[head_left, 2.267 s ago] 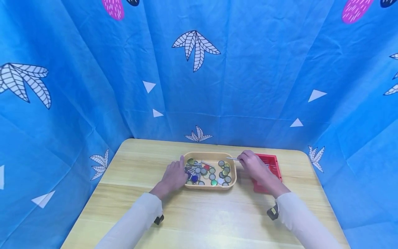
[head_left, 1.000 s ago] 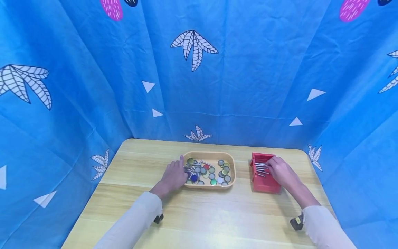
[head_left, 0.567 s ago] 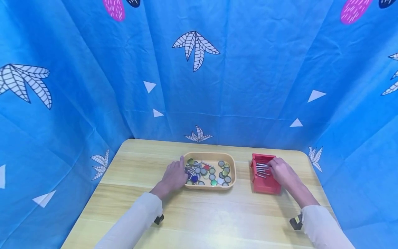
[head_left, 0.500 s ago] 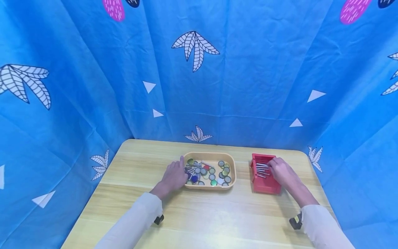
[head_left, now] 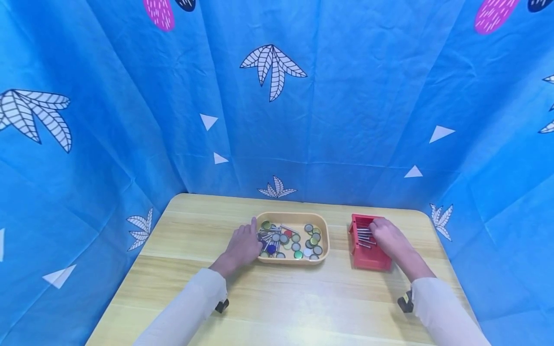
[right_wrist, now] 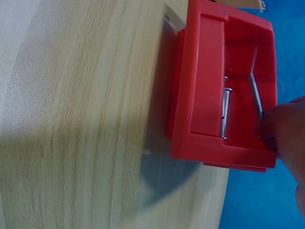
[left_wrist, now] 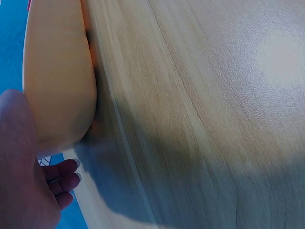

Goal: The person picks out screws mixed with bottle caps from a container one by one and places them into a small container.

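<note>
Silver screw (right_wrist: 255,91) juts, pinched, from the right hand (head_left: 389,237).

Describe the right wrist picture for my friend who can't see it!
A right hand pinches a threaded metal screw at a red plastic bin, with more screws inside. The bin sits on a wood-grain table, with blue cloth beyond.
</note>
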A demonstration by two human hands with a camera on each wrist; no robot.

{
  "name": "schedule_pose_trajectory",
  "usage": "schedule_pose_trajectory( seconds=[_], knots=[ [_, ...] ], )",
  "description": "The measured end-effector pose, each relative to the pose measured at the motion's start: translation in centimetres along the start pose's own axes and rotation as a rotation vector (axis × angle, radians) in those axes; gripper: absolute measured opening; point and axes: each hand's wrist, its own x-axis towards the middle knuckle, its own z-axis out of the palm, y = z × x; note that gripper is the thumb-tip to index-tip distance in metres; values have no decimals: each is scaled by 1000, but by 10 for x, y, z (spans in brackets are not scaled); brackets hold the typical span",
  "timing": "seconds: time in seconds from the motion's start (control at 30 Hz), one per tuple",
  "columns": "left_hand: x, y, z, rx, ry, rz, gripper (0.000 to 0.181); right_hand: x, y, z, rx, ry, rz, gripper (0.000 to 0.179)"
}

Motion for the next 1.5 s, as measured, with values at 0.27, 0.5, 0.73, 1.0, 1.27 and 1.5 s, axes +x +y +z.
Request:
schedule_pose_trajectory(
  seconds=[0.27,0.5,0.73,1.0,1.27,1.5],
  knots=[
    [-1,-1,1,-2,7,-4,87,7,0,9,-67,-18,-52,20],
    [-1,-2,2,-2,3,-4,87,13,-3,11,-106,-83,-73,16],
    [1,-3,3,0,-2,-2,87,15,-2,18,-94,-93,-68,15],
    [-1,-2,1,-18,0,-2,87,15,-3,20,-70,-172,-37,18],
    [-1,-2,2,-31,2,3,88,15,-4,16,-20,-215,-1,17],
    [0,-4,2,-26,-9,-3,89,15,-4,8,13,-194,8,22]
  ],
)
